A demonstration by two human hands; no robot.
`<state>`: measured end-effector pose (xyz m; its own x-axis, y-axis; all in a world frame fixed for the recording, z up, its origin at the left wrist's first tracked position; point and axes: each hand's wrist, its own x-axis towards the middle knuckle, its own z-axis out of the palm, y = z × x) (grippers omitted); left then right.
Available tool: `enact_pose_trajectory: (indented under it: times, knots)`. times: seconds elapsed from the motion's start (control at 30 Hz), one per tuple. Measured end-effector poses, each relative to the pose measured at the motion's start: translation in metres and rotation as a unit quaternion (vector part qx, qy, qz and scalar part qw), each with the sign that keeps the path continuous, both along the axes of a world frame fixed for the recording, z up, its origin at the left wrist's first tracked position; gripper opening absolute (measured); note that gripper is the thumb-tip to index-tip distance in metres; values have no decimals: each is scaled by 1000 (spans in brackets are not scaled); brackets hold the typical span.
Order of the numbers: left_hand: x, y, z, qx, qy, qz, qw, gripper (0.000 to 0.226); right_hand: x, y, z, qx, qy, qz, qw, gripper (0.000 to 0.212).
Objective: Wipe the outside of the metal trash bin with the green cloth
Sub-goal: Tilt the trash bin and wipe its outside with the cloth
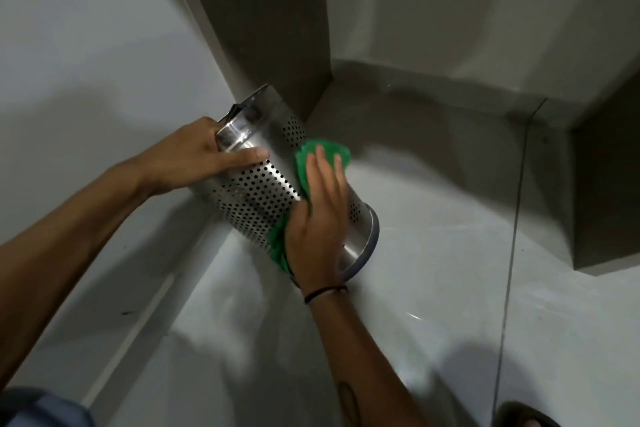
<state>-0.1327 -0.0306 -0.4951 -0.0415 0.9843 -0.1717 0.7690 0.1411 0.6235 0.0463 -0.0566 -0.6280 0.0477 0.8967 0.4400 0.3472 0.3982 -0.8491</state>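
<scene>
From my seat I see the corner of a room: a pale wall (pixel 86 45) runs down the left side with a skirting board (pixel 145 315) along its foot, and a brown panel (pixel 270 10) rises behind, where the two walls meet. To the right a grey-brown boxed ledge (pixel 606 184) juts out over the light tiled floor (pixel 450 270), crossed by one dark grout line (pixel 516 236). At the bottom right edge the dark toe of a sandal (pixel 526 418) just shows, and at the bottom left a bit of blue-grey clothing (pixel 41 409). Nothing stands between the camera and the work except my own forearms.

The metal trash bin (pixel 256 191) is tipped on a slant close to the wall, its open rim up and to the left, its rubber-ringed base (pixel 370 246) down and to the right (whether the base touches the floor I cannot tell). Its middle band is perforated; the ends are plain steel.

My left hand (pixel 194 156) clamps the rim end, thumb laid across the shiny band and the other fingers curled out of sight behind it. My right hand (pixel 322 215) lies flat on the bin's lower side, fingers stretched and nearly together, pressing the green cloth (pixel 311 152) against the metal. The cloth peeks out past the fingertips and below the heel of the hand. A dark band (pixel 325 292) circles that wrist.
</scene>
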Motion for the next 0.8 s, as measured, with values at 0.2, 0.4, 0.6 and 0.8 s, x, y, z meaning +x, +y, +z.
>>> enact_pose_trajectory:
  times: [0.2,0.4,0.6,0.8]
  knots:
    - [3,1,4,3,5,19,1000,46,-5,9,2,13,-38,11,999,62]
    - [-3,4,-3,31,23,-3,999,60,35,-19,-59,-83,-5,-121,989,65]
    - [-5,9,-3,50,15,-25,998,63,54,54,-53,-214,32,-81,973,50]
    - [-11,2,-12,80,22,-42,996,69,74,120,-53,-412,122,128,894,26]
